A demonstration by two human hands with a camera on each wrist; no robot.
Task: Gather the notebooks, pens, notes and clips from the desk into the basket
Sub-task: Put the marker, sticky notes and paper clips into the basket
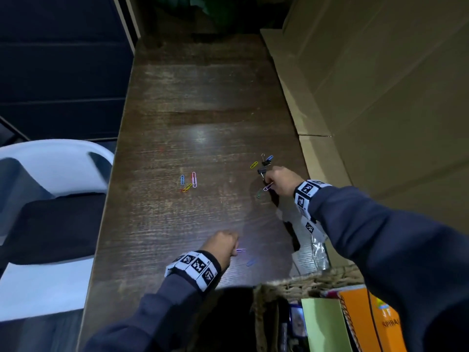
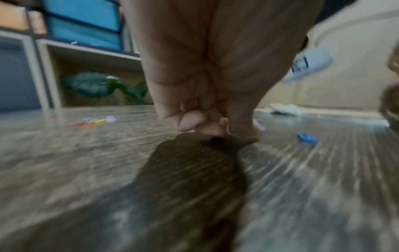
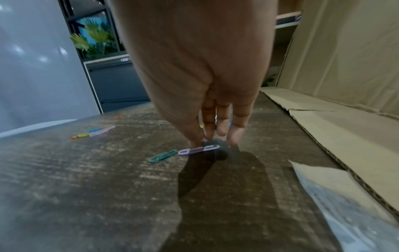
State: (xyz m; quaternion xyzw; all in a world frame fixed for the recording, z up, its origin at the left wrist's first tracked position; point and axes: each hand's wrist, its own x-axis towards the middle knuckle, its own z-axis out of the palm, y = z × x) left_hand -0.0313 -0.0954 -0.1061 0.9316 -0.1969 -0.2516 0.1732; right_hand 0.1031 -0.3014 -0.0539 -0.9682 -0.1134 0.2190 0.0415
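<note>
Desk (image 1: 198,102): dark brown wood grain.
Loose paper clips: blue (image 1: 182,179), pink (image 1: 194,179), yellow (image 1: 187,187), green (image 3: 163,156), lilac (image 3: 198,150).
Binder clip (image 1: 262,170): black.
Basket (image 1: 304,282): tan woven weave.
Notebook (image 1: 360,316): orange.
Sheet (image 1: 324,323): pale green.
Sleeve (image 1: 380,229): navy.
Wristband (image 1: 195,265): white with black square markers.
Chair (image 1: 50,158): white.
Cardboard (image 1: 380,72): tan.

Dim head view, desk (image 1: 200,135) glare; wrist views blurred.
</note>
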